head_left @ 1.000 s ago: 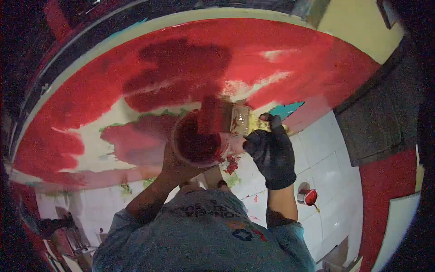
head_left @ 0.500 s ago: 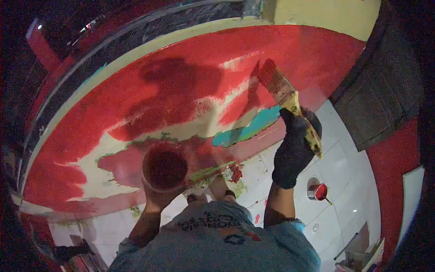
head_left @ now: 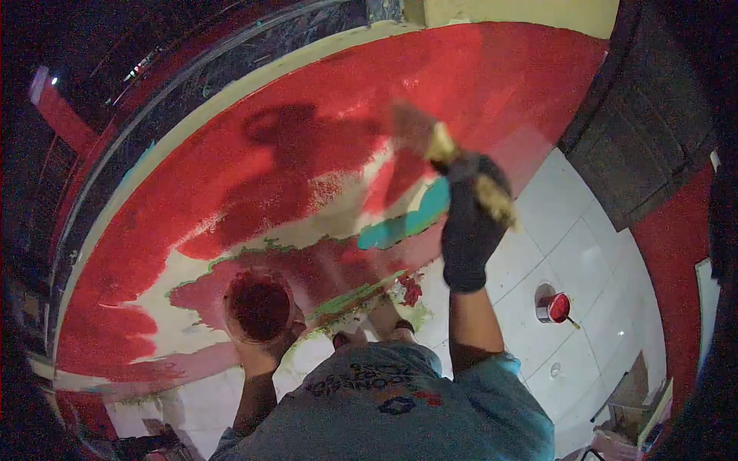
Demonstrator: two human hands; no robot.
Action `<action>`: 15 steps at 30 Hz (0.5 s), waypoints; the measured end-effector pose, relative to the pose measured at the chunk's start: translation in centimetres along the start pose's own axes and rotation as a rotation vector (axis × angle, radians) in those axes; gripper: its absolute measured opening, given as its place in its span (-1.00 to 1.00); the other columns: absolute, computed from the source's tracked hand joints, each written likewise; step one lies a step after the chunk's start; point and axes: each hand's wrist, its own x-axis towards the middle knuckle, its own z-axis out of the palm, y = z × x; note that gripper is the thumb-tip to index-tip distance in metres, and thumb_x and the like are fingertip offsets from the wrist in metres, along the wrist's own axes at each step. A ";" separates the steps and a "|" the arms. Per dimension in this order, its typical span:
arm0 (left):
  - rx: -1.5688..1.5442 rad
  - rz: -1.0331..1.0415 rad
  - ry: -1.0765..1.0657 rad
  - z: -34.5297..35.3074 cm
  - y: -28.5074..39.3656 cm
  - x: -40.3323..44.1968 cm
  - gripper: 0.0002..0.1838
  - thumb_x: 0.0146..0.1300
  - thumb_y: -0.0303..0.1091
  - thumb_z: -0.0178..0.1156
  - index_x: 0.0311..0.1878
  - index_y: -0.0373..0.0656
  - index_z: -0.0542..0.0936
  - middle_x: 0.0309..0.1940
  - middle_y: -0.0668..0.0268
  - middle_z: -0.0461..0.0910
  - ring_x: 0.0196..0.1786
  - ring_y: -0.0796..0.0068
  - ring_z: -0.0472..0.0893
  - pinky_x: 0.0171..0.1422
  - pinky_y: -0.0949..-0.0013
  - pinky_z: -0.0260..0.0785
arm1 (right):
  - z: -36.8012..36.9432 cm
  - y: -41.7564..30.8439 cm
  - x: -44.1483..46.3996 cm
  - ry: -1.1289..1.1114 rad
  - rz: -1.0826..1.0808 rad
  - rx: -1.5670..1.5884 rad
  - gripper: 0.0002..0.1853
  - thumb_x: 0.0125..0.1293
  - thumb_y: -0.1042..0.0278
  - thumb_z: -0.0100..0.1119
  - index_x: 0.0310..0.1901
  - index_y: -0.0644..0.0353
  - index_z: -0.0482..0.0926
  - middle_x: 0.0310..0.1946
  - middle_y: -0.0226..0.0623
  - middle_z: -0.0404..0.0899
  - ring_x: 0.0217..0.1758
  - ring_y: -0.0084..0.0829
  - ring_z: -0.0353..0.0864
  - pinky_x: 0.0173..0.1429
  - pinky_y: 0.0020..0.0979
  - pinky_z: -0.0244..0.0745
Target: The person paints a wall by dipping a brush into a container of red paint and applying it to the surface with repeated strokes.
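My right hand, in a dark glove, is wrapped round the handle of a wide paintbrush. The brush is smeared by motion, and its bristles point up and left over the red-painted wall; whether they touch it I cannot tell. My left hand holds a round paint container in front of the wall's lower part, with dark red paint inside. Most of the fingers on that hand are hidden behind the container. Pale unpainted streaks and a turquoise patch show between red areas.
A small can of red paint with a stick or brush handle in it stands on white floor tiles at right. Dark panels border the wall. Paint flakes lie by my feet. Assorted items sit at lower right.
The brush and my right hand have moved left across the wall. Red now covers more of the pale streak near the brush. The camera view has shifted slightly; my left hand still holds the container.
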 end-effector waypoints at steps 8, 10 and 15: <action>-0.295 -0.435 0.090 0.4 1.8 0.1 0.05 -0.56 -0.43 0.47 0.15 -0.16 0.10 0.01 0.24 0.28 0.03 0.34 0.35 0.12 0.30 0.23 | 1.8 -2.4 -1.6 0.033 0.037 0.822 -0.70 0.18 0.26 -0.05 -0.10 0.21 0.44 -0.22 -0.19 0.48 -0.12 -0.26 0.45 -0.01 -0.40 0.31; -0.080 -0.207 0.043 -0.1 1.4 0.1 0.02 -0.54 -0.46 0.45 0.14 -0.17 0.11 0.00 0.24 0.28 0.03 0.35 0.35 0.10 0.30 0.25 | -1.0 -5.0 -1.2 -0.186 0.041 0.841 -0.73 0.14 0.32 0.01 -0.12 0.21 0.45 -0.18 -0.19 0.47 -0.11 -0.23 0.46 -0.02 -0.37 0.32; -0.572 -0.288 0.069 0.3 0.2 -1.3 -0.04 -0.48 -0.52 0.40 0.12 -0.16 0.13 0.00 0.23 0.29 0.02 0.37 0.35 0.05 0.30 0.29 | 0.1 -0.1 1.3 -0.124 0.291 0.654 -0.83 0.15 0.41 0.00 -0.23 0.21 0.49 -0.31 -0.27 0.50 -0.26 -0.35 0.47 -0.09 -0.40 0.35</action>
